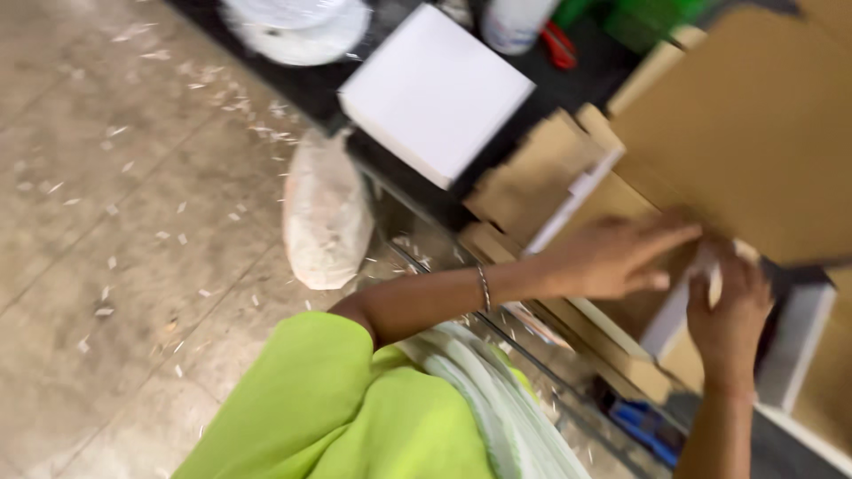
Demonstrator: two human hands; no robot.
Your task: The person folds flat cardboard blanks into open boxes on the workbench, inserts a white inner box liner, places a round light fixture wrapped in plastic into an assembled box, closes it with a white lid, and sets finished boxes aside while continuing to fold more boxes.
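Cardboard (754,124), a large brown sheet on the black bench (568,89), runs its long axis toward upper right, with the left hand (612,257) flat, fingers spread, on its lower edge while the right hand (732,310) pinches a white strip (713,275) just beside it.

A square white box (435,93) is sitting on the black worktop (568,84), with a white plastic bottle (515,22) and red-handled scissors (559,46) lying behind it, while a pale stuffed sack (327,213) is leaning on the scrap-littered grey floor (115,222)
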